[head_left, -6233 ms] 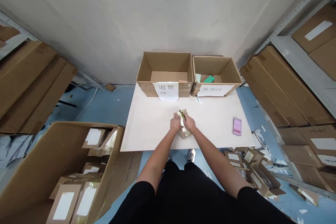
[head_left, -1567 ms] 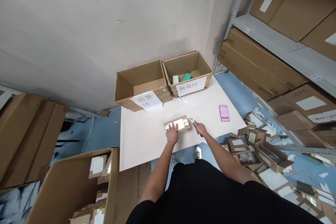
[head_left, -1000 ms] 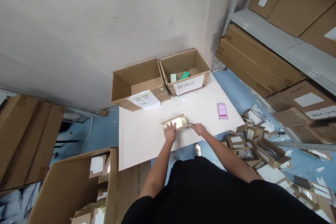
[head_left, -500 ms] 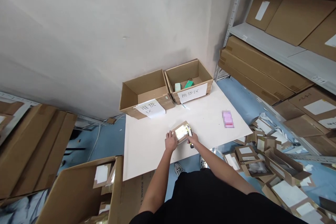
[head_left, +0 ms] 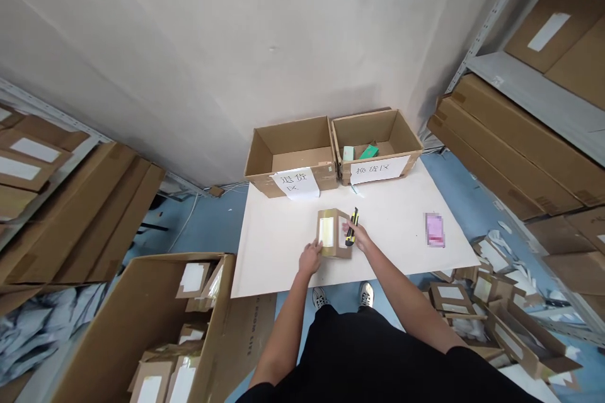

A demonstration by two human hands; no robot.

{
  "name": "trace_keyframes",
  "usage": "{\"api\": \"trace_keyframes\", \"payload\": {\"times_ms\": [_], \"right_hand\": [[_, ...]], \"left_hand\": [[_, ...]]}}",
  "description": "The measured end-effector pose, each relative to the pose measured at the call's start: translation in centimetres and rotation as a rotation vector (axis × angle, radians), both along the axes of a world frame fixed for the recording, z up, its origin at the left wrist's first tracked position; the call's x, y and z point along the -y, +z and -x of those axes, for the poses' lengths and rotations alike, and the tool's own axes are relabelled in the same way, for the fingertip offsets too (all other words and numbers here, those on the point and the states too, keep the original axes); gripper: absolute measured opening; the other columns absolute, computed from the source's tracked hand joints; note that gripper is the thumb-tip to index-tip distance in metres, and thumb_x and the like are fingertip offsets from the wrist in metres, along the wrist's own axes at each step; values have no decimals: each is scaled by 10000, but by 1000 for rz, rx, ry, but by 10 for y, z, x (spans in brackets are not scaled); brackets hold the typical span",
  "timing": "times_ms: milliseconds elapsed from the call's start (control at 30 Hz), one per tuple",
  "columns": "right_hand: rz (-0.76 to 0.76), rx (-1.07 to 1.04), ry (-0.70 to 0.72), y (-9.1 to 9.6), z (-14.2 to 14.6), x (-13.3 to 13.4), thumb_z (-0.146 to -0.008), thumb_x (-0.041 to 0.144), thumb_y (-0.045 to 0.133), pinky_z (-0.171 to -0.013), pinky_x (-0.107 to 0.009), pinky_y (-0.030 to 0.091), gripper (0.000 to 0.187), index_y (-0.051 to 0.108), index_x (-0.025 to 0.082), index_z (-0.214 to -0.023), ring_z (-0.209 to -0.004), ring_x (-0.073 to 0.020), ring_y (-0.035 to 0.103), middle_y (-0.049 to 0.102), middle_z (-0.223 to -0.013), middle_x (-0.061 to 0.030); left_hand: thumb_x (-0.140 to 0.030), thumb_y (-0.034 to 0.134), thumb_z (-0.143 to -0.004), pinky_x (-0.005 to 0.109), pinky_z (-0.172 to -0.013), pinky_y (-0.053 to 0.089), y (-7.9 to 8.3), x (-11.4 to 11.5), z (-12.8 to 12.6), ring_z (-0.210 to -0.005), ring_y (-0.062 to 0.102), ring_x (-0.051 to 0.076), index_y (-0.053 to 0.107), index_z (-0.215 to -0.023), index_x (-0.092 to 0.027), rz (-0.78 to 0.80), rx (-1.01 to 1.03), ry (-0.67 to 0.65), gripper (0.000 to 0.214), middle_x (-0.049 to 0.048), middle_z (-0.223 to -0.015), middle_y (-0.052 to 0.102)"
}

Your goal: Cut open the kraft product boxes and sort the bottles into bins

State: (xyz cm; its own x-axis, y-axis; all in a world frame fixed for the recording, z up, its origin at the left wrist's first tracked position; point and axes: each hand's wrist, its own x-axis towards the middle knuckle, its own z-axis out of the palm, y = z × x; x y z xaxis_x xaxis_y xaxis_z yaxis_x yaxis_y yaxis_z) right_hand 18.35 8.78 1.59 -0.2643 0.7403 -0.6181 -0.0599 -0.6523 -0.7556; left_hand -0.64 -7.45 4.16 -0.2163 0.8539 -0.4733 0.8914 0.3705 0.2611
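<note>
A small brown cardboard box (head_left: pixel 334 249) with white labels on two sides stands on the white table top (head_left: pixel 274 252), one vertical edge turned towards me. My left hand (head_left: pixel 311 257) grips its lower left side, fingers bent against the cardboard. In my right hand (head_left: pixel 359 236) is a black and yellow utility knife (head_left: pixel 352 227), held with its tip pointing up and away from me. The fingers of that hand also reach the right face of the box. Whether the blade is out is too small to tell.
Two open cartons, the left one (head_left: pixel 293 138) and the right one (head_left: pixel 378 132) holding small green boxes, stand at the table's back. A blurred pink item (head_left: pixel 435 230) lies to the right. A large carton (head_left: pixel 118 315) of parcels stands left; opened boxes (head_left: pixel 515 334) litter the floor right.
The small box has been turned from lying slanted to standing with two labelled sides showing. My right hand has swung the knife tip upward. The view has shifted to the left.
</note>
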Motion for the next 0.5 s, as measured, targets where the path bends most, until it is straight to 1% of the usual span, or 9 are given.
{"api": "trace_keyframes", "payload": {"times_ms": [33,100,133,167,233,300,367,433,500], "right_hand": [[14,-36,-7,-2,3,6,-907,461,727,-686,-297,592,288,646,192,-972,-876,-245,766,797,-973,-135],[20,-13,-17,-6,9,19,-880,490,745,-684,-290,588,325,640,196,-969,-882,-241,760,793,-972,-135],[9,41,-20,-9,14,25,-859,505,756,-678,-282,580,343,641,196,-953,-875,-236,754,790,-958,-129],[-5,105,-16,-12,19,33,-834,519,769,-671,-274,570,359,644,195,-929,-865,-232,747,785,-936,-120],[-37,208,21,-17,32,47,-785,542,788,-673,-264,554,383,655,195,-873,-858,-231,732,771,-885,-96],[-51,250,65,-22,47,60,-752,547,797,-699,-266,552,383,668,197,-839,-873,-237,728,761,-856,-78],[-38,239,66,-22,60,68,-745,537,792,-733,-277,562,371,682,198,-850,-899,-244,734,764,-865,-74],[-13,223,28,-17,71,71,-754,518,785,-750,-286,570,358,688,194,-873,-895,-244,739,767,-872,-77],[3,191,-3,-7,80,69,-775,512,776,-745,-290,575,356,684,190,-895,-870,-240,739,766,-870,-83]], "left_hand": [[-217,451,-985,430,-1205,408,0,3,16,-1529,405,298,502,-1571,-256,26,-14,107,589,80,-1730,346],[-248,431,-997,423,-1208,408,-3,7,42,-1546,398,294,476,-1584,-208,36,2,295,590,114,-1733,331],[-264,409,-1009,406,-1218,400,-5,9,51,-1555,390,278,436,-1608,-192,23,34,352,603,120,-1728,341],[-276,384,-1020,383,-1231,386,-7,10,56,-1562,383,256,384,-1634,-184,2,81,373,621,118,-1720,358],[-285,372,-1022,347,-1244,371,-14,11,58,-1566,379,231,275,-1677,-175,-13,179,345,671,111,-1713,375],[-278,411,-997,355,-1230,396,-21,12,52,-1547,413,256,187,-1698,-165,22,226,301,744,127,-1736,320],[-264,445,-970,382,-1211,421,-26,13,44,-1521,452,294,132,-1706,-161,65,234,269,807,152,-1757,248],[-255,458,-956,396,-1201,433,-29,16,43,-1503,475,318,98,-1710,-165,85,239,235,841,166,-1767,204],[-246,477,-940,410,-1174,457,-28,21,52,-1470,514,338,95,-1709,-164,103,232,211,863,184,-1762,205]]}}
